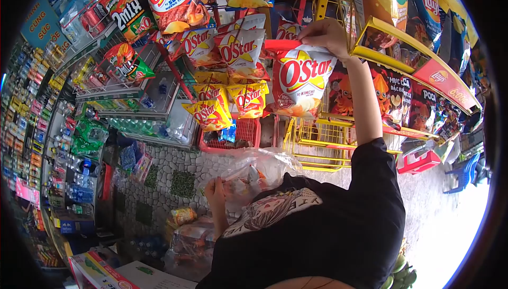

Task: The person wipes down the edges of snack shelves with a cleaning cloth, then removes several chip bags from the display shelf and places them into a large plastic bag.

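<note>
My right hand [327,36] is raised at the rack, its fingers closed on the top edge of a red and white O'Star chip bag [304,82]. That bag hangs upright beside other O'Star bags [238,53], with small yellow O'Star bags [209,114] below and to the left. Low in front of my body, my left hand [214,192] has its fingers closed at the edge of a large clear plastic bag [272,159]. Chip bags [257,179] show through the plastic.
On the right stands a yellow wire rack [381,24] full of snack bags. A red basket [254,133] sits under the hanging bags. Drink shelves [32,130] line the left. More packed snack bags [193,238] lie on the stone-patterned floor, near an open cardboard box [153,278].
</note>
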Demonstrator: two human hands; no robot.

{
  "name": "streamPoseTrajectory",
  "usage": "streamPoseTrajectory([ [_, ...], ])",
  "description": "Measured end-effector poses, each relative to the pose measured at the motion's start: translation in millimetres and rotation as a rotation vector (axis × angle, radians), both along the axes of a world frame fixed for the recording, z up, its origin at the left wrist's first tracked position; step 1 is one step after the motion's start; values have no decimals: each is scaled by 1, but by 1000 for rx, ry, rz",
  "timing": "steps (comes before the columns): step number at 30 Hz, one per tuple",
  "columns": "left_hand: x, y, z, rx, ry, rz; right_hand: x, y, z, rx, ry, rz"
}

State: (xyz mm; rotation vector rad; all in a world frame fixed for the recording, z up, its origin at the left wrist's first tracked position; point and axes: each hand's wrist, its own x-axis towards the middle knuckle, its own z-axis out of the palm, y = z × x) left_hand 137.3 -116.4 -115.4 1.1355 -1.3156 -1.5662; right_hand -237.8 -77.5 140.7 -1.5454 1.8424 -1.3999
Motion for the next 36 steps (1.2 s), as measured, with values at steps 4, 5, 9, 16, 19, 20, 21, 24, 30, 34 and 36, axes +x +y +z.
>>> streamPoseTrajectory([
  [4, 2, 0, -2, 18, -4, -21, -10, -6, -11, 17, -111, 96],
  [5, 3, 1, -2, 21, -8, -27, -11, -6, -11, 14, -150, 111],
  [9, 8, 4, -1, 42, -83, -40, -11, -10, -3, 150, -94, 131],
  [16, 13, 4, -17, 32, -113, -81, -5, -16, 6, 234, 114, 132],
  [19, 15, 1, -23, 5, -115, -112, -4, -16, 13, 260, 212, 160],
  [20, 16, 1, -25, -24, -107, -130, -2, -15, 11, 258, 210, 156],
  [21, 17, 0, -25, -26, -107, -134, 0, -14, 9, 201, 210, 144],
  [24, 19, 1, -23, -8, -105, -149, 1, -12, 5, 122, 252, 114],
  [30, 18, 6, -9, 33, -131, -157, 9, -9, 3, 6, 228, 138],
  [34, 16, 9, 2, 69, -120, -164, 11, -15, 2, -37, 288, 131],
  [36, 21, 7, 2, 66, -125, -166, 5, -14, 1, -26, 310, 62],
])
